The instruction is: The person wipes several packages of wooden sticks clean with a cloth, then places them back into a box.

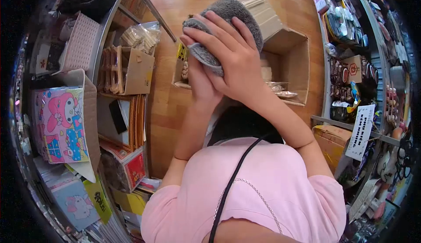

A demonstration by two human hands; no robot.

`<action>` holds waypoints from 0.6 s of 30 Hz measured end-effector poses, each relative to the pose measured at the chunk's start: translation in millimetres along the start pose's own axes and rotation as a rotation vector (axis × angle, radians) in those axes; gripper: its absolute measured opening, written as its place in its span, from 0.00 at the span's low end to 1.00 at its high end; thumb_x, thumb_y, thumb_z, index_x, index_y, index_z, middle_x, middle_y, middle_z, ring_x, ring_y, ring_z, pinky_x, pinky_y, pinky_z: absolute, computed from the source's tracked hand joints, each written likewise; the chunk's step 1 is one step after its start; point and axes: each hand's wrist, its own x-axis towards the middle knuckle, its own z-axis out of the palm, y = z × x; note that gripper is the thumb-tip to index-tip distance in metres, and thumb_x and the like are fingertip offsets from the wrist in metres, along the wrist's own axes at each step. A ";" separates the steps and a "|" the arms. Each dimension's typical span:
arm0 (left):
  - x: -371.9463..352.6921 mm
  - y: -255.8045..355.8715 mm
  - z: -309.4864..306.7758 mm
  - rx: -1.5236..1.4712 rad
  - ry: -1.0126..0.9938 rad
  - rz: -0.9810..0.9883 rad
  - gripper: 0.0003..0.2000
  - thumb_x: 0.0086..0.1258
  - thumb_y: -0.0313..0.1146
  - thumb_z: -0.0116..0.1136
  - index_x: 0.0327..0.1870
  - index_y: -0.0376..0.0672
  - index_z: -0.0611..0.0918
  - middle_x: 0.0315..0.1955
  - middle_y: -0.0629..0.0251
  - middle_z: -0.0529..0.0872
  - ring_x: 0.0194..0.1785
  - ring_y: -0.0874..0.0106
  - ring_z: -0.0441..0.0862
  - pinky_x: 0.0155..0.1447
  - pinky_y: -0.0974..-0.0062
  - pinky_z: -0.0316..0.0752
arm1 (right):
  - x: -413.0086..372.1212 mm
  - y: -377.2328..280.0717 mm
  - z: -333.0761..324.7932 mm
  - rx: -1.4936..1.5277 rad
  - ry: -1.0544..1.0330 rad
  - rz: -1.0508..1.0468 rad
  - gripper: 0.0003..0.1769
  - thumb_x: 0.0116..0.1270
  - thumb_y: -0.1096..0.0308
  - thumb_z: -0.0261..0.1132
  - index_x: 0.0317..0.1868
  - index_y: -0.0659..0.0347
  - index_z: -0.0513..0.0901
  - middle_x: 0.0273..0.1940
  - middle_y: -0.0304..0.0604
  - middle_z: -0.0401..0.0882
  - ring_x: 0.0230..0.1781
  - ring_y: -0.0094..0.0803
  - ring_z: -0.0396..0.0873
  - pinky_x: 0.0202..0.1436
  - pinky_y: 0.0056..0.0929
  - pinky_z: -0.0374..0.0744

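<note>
Though narrow, floor (164,116) between shelves (333,123)

A: Underfoot?
B: Wood-look floor (164,129); open carton (299,63) on it, one o'clock.
A: Racks?
B: Left rack (108,18): brown-edged panels (139,122) upright at nine, pink basket (82,41) at ten. Right rack (342,126): dark packets (339,73) between two and three.
</note>
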 end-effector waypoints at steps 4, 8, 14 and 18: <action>-0.5 -1.2 26.2 0.212 0.231 0.078 0.31 0.72 0.57 0.33 0.63 0.38 0.62 0.58 0.59 0.70 0.60 0.67 0.69 0.62 0.67 0.66 | 20.8 12.9 -1.2 -0.040 0.046 0.016 0.23 0.51 0.72 0.59 0.51 0.53 0.78 0.54 0.46 0.75 0.61 0.42 0.69 0.66 0.44 0.60; -8.4 -0.8 22.4 0.340 0.261 0.088 0.30 0.73 0.56 0.34 0.60 0.35 0.65 0.58 0.56 0.70 0.61 0.67 0.68 0.63 0.68 0.64 | 28.1 39.3 2.9 -0.037 0.167 0.104 0.23 0.50 0.70 0.62 0.50 0.58 0.77 0.51 0.51 0.76 0.57 0.45 0.70 0.64 0.41 0.64; -0.7 7.7 1.0 0.408 0.292 0.120 0.30 0.73 0.56 0.31 0.63 0.38 0.63 0.58 0.58 0.70 0.61 0.66 0.68 0.64 0.69 0.63 | -2.1 0.3 15.8 0.112 -0.009 0.172 0.25 0.49 0.77 0.59 0.52 0.60 0.75 0.58 0.54 0.70 0.62 0.51 0.65 0.65 0.45 0.62; 0.1 10.7 3.4 0.338 0.301 0.125 0.30 0.73 0.56 0.29 0.64 0.40 0.62 0.59 0.59 0.70 0.62 0.66 0.68 0.64 0.69 0.62 | 1.4 -7.6 19.4 0.109 -0.041 -0.006 0.23 0.52 0.75 0.60 0.52 0.58 0.76 0.57 0.50 0.72 0.62 0.46 0.66 0.65 0.43 0.63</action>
